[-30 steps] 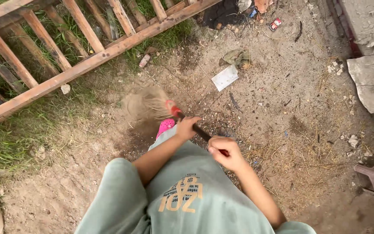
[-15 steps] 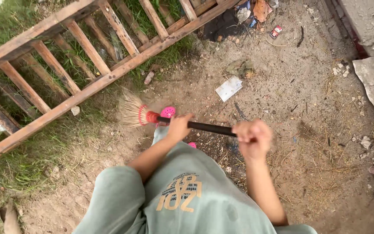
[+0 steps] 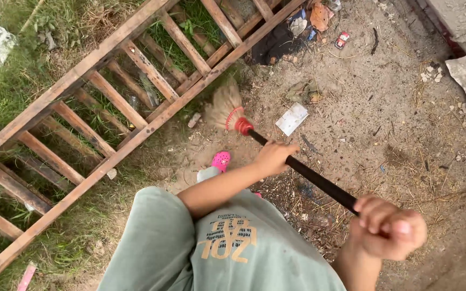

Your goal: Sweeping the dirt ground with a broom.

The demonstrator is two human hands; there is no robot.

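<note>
Both hands grip the broom (image 3: pixel 297 167), left hand (image 3: pixel 274 158) closed low on the black handle, right hand (image 3: pixel 388 226) clenched near its top; since half a second ago the bristles have swung forward to the wooden ladder (image 3: pixel 136 86), past the white paper scrap (image 3: pixel 292 118).

Straw-bristled broom with red plastic collar (image 3: pixel 232 114), smooth black handle; rough weathered wooden ladder (image 3: pixel 120 97); dusty, gritty dirt ground (image 3: pixel 405 134).
</note>
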